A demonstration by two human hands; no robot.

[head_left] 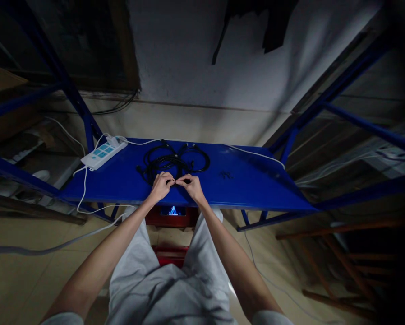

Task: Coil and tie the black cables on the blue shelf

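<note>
Several black cables [165,159] lie in loose loops on the blue tabletop [253,180], with plugs at some of their ends. At the near side of the loops, my left hand [162,185] is closed in a pinch between thumb and fingers. My right hand [190,185] pinches the same way, its fingertips almost meeting the left ones. Whatever lies between the fingertips is too small and dark to make out. To the right of the cables is a little pile of short black pieces [226,174], too small to name.
A white power strip [104,153] with blue sockets sits at the table's left end, a plug in it. A white cord [256,155] runs along the back edge. Blue metal posts [87,122] frame both sides. Below the front edge is a lit screen [172,211].
</note>
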